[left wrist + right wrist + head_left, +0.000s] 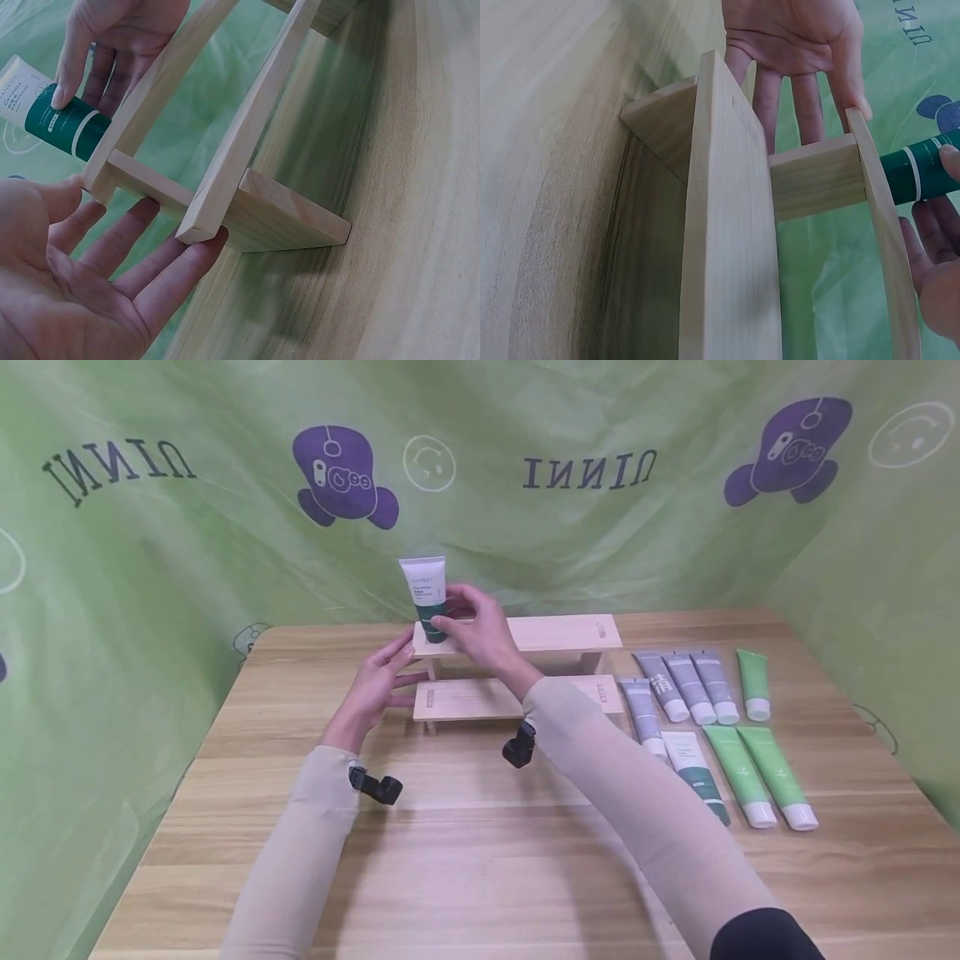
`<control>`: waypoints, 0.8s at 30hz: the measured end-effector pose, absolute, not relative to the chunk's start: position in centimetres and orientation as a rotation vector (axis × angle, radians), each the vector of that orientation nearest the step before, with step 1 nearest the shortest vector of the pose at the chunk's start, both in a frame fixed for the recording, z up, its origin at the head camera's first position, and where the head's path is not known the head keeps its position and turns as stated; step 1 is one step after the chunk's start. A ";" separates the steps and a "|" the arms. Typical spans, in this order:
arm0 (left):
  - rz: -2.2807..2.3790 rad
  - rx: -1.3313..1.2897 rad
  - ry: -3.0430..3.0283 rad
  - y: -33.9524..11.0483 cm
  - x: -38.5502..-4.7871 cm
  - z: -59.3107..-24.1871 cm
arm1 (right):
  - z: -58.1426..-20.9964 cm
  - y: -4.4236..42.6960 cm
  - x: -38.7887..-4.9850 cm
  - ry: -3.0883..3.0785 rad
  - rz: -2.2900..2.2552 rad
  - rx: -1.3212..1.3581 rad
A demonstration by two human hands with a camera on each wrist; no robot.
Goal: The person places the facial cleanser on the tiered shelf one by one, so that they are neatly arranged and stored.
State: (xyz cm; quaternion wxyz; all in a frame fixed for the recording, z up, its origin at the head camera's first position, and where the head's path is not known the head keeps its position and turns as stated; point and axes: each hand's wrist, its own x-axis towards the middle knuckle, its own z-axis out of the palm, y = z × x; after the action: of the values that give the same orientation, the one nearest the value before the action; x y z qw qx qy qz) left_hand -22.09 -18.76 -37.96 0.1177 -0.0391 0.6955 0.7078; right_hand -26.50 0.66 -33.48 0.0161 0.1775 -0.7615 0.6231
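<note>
Sleeves (296, 852) are spanning the bench (450, 860); right hand (484, 631) is pinching a tube (427, 585) cap-down atop the rack (558, 634); left hand (369, 689), fingers extended, is touching its end; gentle release should prevent toppling.

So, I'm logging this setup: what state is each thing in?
Wooden stand: upright
Held tube: upright, cap end down
Right hand: gripping that tube
Left hand: fingers extended, touching the stand
Other white-and-green tube: lying flat
Four grey tubes: lying flat, capped
Three green tubes: lying flat, capped
Green backdrop: hanging, creased
</note>
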 end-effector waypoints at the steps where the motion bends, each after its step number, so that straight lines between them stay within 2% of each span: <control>1: 2.068 -0.114 2.035 -18.8 -22.1 -38.0 | -33.5 0.8 -26.5 -2.375 1.927 0.553; 15: 2.063 -0.110 2.035 -18.7 -22.2 -38.2 | -33.5 3.7 -25.5 -2.363 1.901 0.544; 24: 2.061 -0.111 2.041 -18.8 -22.1 -37.9 | -32.9 7.3 -23.5 -2.267 2.132 0.510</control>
State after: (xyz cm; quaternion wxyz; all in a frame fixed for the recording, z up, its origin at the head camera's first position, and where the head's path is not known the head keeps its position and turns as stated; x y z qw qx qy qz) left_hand -22.06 -18.82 -37.91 0.1192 -0.0381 0.6983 0.7048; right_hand -23.52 7.30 -32.87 -0.0060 0.1618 -0.7188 0.6761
